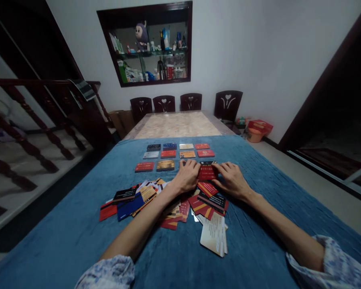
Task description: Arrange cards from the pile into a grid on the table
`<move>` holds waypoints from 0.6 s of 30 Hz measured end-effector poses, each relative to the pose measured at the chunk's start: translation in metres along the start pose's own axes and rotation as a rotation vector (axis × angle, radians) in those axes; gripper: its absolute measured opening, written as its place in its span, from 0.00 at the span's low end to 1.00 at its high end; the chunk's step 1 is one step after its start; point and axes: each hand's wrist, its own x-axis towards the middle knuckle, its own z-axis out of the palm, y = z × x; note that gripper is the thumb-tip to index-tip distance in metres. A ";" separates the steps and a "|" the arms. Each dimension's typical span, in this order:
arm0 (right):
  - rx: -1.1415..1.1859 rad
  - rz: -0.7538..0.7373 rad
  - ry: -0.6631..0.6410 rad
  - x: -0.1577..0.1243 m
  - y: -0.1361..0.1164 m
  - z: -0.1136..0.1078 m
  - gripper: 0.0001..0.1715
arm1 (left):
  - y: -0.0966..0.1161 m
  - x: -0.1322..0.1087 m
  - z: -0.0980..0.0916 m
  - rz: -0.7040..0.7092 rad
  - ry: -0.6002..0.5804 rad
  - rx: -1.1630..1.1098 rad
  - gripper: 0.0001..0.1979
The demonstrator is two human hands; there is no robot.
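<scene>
A red card (207, 173) with pale print is tilted up between my two hands, in front of a black card (207, 163). My right hand (233, 179) grips its right edge, thumb below and fingers above. My left hand (187, 176) is closed at its left edge, and its curled fingers hide part of the hold. Just below lies another red card (208, 188). Loose mixed cards spread nearer me, among them a black one (124, 195), a blue one (129, 206) and a cream one (213, 235). My left forearm covers some of them.
Beyond my hands, neat card stacks stand in rows, including a gold stack (165, 165), a red stack (205, 153) and a dark stack (154, 147). A blue cloth (69, 228) covers the near table. Dark chairs (191, 101) line the far end.
</scene>
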 end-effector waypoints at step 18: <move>-0.014 -0.052 -0.202 0.043 -0.013 -0.009 0.27 | -0.025 -0.007 -0.026 0.000 -0.104 0.087 0.15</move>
